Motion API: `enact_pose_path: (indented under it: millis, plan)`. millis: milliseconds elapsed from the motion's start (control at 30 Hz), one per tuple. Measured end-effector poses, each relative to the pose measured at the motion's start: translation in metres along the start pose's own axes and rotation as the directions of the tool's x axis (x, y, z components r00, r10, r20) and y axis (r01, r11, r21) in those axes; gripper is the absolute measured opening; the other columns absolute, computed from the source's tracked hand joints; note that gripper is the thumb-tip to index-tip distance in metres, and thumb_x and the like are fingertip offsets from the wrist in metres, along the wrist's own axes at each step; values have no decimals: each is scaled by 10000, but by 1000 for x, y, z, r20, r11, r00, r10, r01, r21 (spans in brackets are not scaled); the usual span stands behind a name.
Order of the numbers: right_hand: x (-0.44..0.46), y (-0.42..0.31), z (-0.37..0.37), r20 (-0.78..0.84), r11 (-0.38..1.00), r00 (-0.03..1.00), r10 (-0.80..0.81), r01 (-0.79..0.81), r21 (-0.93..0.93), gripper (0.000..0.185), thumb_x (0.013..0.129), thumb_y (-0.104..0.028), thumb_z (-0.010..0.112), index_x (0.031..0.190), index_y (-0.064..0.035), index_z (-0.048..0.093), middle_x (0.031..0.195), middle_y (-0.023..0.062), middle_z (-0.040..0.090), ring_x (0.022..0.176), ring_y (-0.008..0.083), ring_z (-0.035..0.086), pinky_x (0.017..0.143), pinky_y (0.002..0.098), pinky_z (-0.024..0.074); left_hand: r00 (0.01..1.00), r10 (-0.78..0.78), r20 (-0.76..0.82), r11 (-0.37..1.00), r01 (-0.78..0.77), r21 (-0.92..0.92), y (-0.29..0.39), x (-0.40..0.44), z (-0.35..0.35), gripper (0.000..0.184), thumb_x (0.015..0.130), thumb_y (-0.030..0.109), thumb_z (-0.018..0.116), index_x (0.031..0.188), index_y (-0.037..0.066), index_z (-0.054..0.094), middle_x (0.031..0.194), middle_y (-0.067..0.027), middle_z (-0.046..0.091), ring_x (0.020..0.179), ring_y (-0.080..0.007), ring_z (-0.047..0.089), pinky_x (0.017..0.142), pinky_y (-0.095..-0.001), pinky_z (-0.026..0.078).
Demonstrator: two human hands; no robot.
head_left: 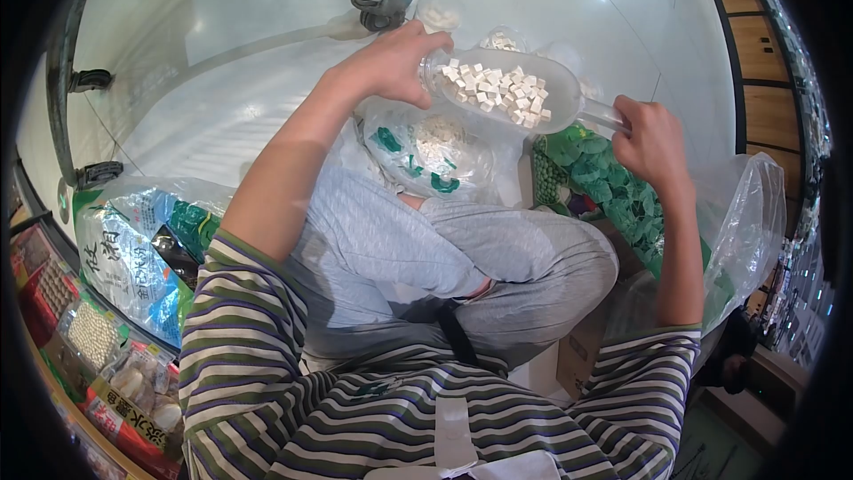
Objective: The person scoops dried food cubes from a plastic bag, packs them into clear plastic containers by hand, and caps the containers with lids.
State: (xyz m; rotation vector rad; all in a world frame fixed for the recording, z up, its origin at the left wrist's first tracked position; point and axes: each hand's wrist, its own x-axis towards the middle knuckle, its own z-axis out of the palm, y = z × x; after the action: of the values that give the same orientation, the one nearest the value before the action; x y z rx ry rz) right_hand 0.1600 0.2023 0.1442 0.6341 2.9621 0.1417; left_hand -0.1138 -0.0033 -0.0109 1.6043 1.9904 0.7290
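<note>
My right hand point(651, 144) is closed around the handle of a translucent plastic scoop point(562, 80), held level above the floor. Small white cubes point(498, 89) fill much of the scoop. At the scoop's front lip, my left hand point(402, 62) curls its thumb and fingers round a clear plastic cup point(432, 73), whose mouth faces the scoop. Below the scoop lies an open clear bag point(475, 156) with green print and pale pieces inside. Beyond my hands, a clear round container point(439, 11) and another container of white pieces point(503, 39) stand on the floor.
To my right, a large clear bag point(742, 231) and green wrapped packets point(613, 182) sit by a cardboard box point(579, 351). A metal rack with a caster point(384, 2) stands at upper left. Printed bags point(133, 253) lie left, beside shelved packets point(93, 329). Wooden drawers point(755, 49) line the right.
</note>
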Motion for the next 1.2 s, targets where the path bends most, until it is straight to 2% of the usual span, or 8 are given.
enact_pose_path:
  millis: [833, 933, 1200]
  plan:
    - [5, -1, -6, -54, 1000, 998, -20, 19, -3, 150, 623, -103, 545, 734, -14, 591, 653, 214, 599, 657, 444, 596, 632, 530, 478, 1000, -1, 7, 1000, 1, -27, -1, 1, 0, 863, 559, 211, 813, 1366, 136, 515, 1132, -151, 510, 1105, -350, 557, 927, -413, 488]
    - [5, -1, -7, -32, 1000, 999, -19, 18, -18, 142, 644, -78, 533, 760, -1, 558, 652, 218, 577, 666, 452, 579, 638, 528, 464, 1000, 0, 7, 1000, 0, -22, -3, 1, -1, 868, 561, 214, 811, 1372, 142, 512, 1129, -149, 508, 1097, -349, 557, 924, -410, 487]
    - [6, 1, -6, -28, 1000, 999, -17, 17, -10, 153, 644, -87, 534, 769, -8, 575, 660, 213, 589, 671, 449, 587, 641, 524, 471, 1000, 15, 5, 1000, -15, -26, -4, 1, 0, 866, 568, 217, 798, 1380, 137, 507, 1128, -150, 508, 1090, -346, 559, 914, -408, 489]
